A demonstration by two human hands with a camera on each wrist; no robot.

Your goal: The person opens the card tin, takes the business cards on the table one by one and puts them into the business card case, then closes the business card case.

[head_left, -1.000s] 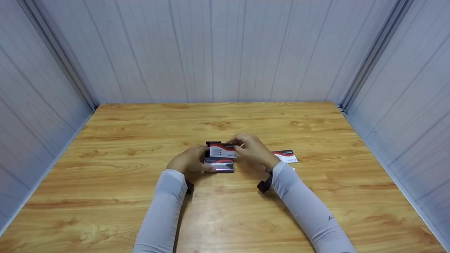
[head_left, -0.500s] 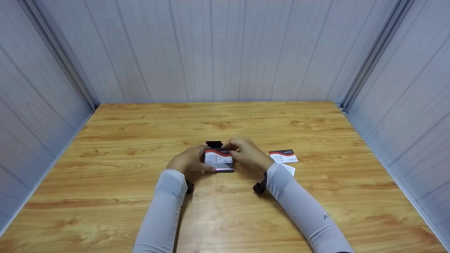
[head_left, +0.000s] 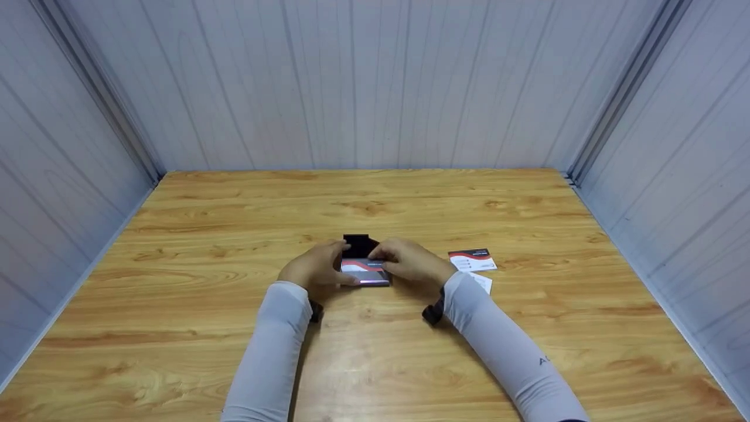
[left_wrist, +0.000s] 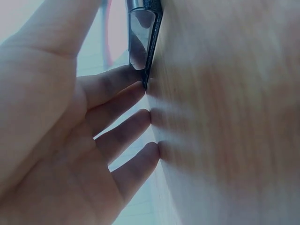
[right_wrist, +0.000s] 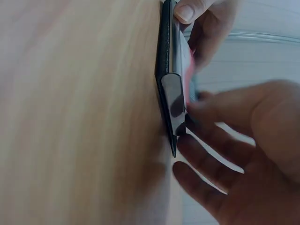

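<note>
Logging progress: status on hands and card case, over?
Left hand gripping open card case; right hand touching card inside. Loose cards right, not blocking.

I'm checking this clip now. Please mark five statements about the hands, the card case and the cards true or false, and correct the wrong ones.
1. The left hand holds the card case at its left end. True.
2. The card case's black lid is closed. False: it is open, on the far side of the case.
3. A red-and-white card shows between the two hands. True.
4. The right hand is well away from the card case. False: its fingers are at the case's right end.
5. A second card lies on the table right of the case. True.
</note>
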